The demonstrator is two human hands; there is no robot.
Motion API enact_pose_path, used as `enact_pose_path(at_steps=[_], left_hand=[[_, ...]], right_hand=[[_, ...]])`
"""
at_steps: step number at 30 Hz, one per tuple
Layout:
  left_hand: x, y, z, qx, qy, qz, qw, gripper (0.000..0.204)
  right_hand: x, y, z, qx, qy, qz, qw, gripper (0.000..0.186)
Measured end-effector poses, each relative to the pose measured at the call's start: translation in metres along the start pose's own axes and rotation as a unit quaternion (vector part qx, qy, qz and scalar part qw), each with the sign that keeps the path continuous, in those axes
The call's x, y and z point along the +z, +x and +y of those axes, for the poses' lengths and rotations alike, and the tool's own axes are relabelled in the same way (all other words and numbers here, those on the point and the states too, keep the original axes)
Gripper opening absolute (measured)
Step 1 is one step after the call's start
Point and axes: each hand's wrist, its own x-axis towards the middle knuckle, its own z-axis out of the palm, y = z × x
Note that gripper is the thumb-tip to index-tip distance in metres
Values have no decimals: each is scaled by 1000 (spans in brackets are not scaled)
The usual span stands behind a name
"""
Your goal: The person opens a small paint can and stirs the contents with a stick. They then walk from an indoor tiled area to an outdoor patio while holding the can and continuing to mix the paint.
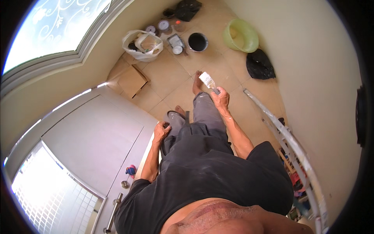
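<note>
My right hand (221, 98) is closed round the grey handle of a paintbrush (207, 80). The brush's wide bristles are coated white and point away from me, over my bare foot on the tiles. Close to my left thigh, my left hand (160, 132) has its fingers curled in. A dark patch shows at those fingertips, and I cannot make out whether they hold anything. Ahead on the floor stand a black bucket (198, 42) and a paint tray (176, 42) with a small whitish round container (177, 50) at its near end.
A white plastic bag (143, 54) and paint cans (164, 26) stand beyond, left of the bucket. Right of it are a green tub (240, 36) and a black bag (260, 64). Cardboard (133, 81) lies by the grey door (93, 132). A paint-spotted ladder (286, 134) stands at my right.
</note>
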Motion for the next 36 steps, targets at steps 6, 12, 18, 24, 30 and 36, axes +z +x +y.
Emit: enact_pose_path(at_steps=[6, 12, 18, 24, 30, 36], left_hand=[[-34, 7, 8, -124, -102, -70, 985, 22], [-122, -58, 30, -189, -378, -323, 847, 23], [-108, 30, 24, -114, -206, -477, 847, 19], [-93, 89, -5, -130, -202, -469, 850, 24], [-25, 180, -104, -232, -450, 32, 862, 31], [20, 240, -159, -367, -459, 56, 807, 36]], right_hand=[[-2, 69, -30, -16, -9, -31, 999, 31], [8, 88, -43, 8, -71, -35, 997, 29], [75, 89, -23, 28, -72, -42, 996, 27], [144, 89, -21, 40, -45, -71, 996, 26], [188, 67, -17, 80, -101, -130, 983, 28], [212, 53, -7, 97, -103, -159, 977, 24]])
